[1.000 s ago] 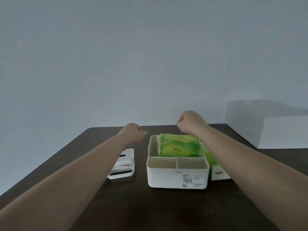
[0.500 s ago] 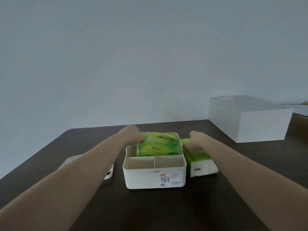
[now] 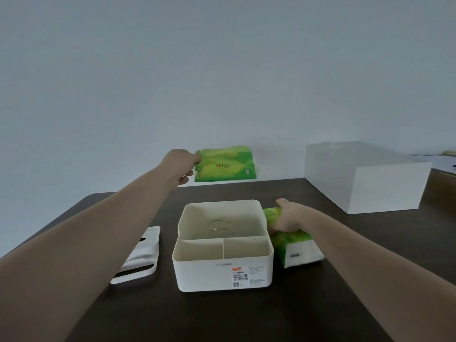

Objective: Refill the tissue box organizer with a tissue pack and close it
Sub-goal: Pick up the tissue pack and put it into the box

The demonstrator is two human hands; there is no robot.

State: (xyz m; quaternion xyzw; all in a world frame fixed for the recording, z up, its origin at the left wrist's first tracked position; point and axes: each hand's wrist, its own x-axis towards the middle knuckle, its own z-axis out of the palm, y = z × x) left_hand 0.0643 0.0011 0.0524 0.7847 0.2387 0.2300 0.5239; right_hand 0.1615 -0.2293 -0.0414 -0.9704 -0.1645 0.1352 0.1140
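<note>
At the middle of the dark surface [image 3: 308, 304] stands the white tissue box organizer [image 3: 223, 264], open at the top. Its large rear compartment holds only a coiled wire spring [image 3: 220, 225] on the floor, and the two small front compartments, split by a divider, hold nothing that shows. A printed label sits on its front wall.

Above and beyond the organizer, raised clear of the surface, the left hand [image 3: 181, 165] holds a green tissue pack [image 3: 225, 164] — the grip is closed on the pack's left end, and the pack hangs roughly level against the pale wall.

Just beside the organizer's right wall lies a second green pack [image 3: 299, 248] with a white end panel facing the camera. The right hand [image 3: 288, 217] lies over its far end with the fingers curled around it — a closed grip on that pack, which rests on the surface.

To the left of the organizer lies the white lid [image 3: 139, 256], slotted and flat on the surface, apart from the box. Farther right, near the back edge, stands a large white box [image 3: 365, 178].
</note>
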